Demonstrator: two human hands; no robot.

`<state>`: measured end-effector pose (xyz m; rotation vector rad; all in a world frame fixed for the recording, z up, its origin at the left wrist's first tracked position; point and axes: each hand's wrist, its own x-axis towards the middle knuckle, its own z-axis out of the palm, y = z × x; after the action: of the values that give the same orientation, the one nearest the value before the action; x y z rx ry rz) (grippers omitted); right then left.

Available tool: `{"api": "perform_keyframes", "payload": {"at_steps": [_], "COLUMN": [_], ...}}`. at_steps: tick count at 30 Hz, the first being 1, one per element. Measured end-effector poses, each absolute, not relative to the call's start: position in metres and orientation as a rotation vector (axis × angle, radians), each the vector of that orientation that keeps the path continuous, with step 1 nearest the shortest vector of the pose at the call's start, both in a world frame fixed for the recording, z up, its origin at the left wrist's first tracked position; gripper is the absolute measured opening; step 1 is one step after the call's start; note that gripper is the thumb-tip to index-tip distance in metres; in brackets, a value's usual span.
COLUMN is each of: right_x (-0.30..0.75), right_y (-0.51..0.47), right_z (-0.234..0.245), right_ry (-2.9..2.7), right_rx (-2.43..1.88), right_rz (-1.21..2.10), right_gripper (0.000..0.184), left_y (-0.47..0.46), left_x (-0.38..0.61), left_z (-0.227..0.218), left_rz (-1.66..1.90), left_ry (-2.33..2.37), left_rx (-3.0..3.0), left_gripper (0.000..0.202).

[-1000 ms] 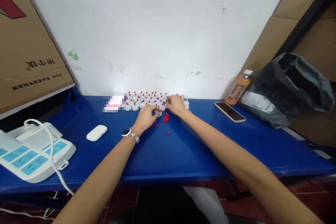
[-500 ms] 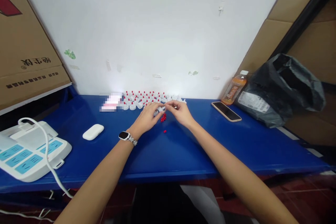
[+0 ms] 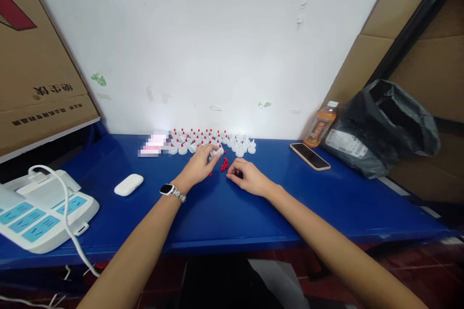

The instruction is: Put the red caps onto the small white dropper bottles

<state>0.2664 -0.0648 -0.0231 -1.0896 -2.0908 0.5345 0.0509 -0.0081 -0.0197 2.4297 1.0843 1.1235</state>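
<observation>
My left hand point(image 3: 203, 161) is closed around a white plastic cap point(image 3: 216, 151), just in front of the rows of white caps with red tips point(image 3: 183, 148). To its right lies a small pile of red tips point(image 3: 224, 165). A single red tip point(image 3: 210, 174) sits beside the left fingers. My right hand point(image 3: 248, 177) is low over the table at the pile's right edge, thumb and forefinger pinched together. Whatever those fingertips hold, if anything, is too small to make out. White caps without red tips point(image 3: 239, 146) stand behind the right hand.
On the blue table point(image 3: 203, 217) are a white earbud case point(image 3: 129, 185) and a white power strip point(image 3: 47, 217) with a cable at left. To the right are a phone point(image 3: 310, 156), an orange drink bottle point(image 3: 320, 125) and a black plastic bag point(image 3: 384, 130). A white wall stands behind.
My hands have moved apart. The right hand came down toward the table beside the red pile, while the left shifted slightly left, still with a white cap. The lone red tip in front no longer shows there.
</observation>
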Motion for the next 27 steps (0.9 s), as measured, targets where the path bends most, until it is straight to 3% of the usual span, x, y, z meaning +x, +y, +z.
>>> {"api": "perform_keyframes", "payload": {"at_steps": [8, 17, 27], "right_x": [0.241, 0.242, 0.238], "right_y": [-0.005, -0.016, -0.023], "right_z": [-0.009, -0.01, -0.021], "right_ry": [-1.375, -1.201, -1.086], "right_rx": [-0.967, -0.879, -0.849], "right_rz": [1.04, 1.067, 1.211], "right_gripper": [0.04, 0.036, 0.034], "left_y": [-0.01, -0.018, -0.034], "left_x": [0.054, 0.065, 0.07], "left_z": [-0.018, -0.018, -0.012], "left_rz": [1.062, 1.099, 0.94], "left_ry": [1.062, 0.994, 1.078], "left_rx": [2.45, 2.352, 2.635], "left_gripper": [0.034, 0.028, 0.032]}}
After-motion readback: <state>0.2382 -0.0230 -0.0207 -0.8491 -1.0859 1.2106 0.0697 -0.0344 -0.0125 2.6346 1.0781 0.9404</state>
